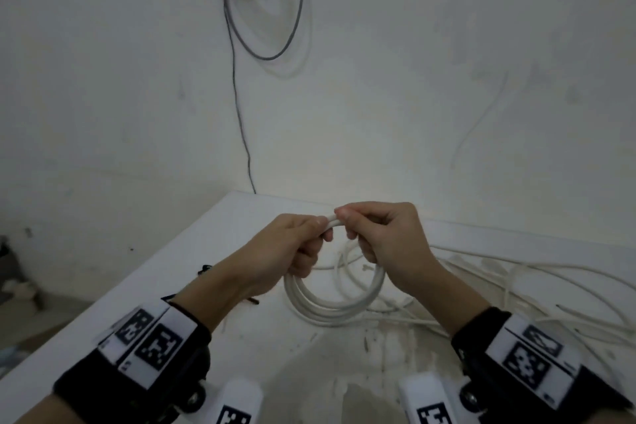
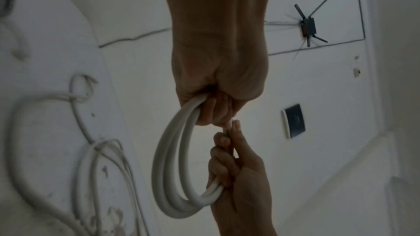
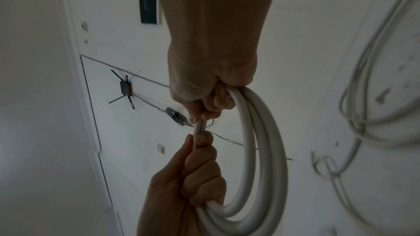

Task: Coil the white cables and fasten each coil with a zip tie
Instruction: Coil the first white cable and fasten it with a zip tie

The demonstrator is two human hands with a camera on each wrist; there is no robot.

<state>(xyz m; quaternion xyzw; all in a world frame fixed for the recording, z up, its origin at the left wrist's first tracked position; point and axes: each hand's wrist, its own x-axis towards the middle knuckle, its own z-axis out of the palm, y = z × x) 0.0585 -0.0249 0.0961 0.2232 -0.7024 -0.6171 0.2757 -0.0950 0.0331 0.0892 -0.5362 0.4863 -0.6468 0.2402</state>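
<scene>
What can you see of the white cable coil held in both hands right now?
The white cable coil is a round bundle of several turns of thick, smooth, plastic-looking cable, held up above the table. It hangs below the hands. The left hand and right hand both grip its top, fingers curled round the strands, with a short stretch of cable pinched between their fingertips. No zip tie shows on it. Loose thinner white cables lie on the table behind it.

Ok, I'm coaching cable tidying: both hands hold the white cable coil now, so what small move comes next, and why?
Probably shift the whole round white cable coil into the left hand, freeing the right hand to fetch a zip tie. Both hands grip the loops at the top, and no tie shows on the coil yet.
</scene>
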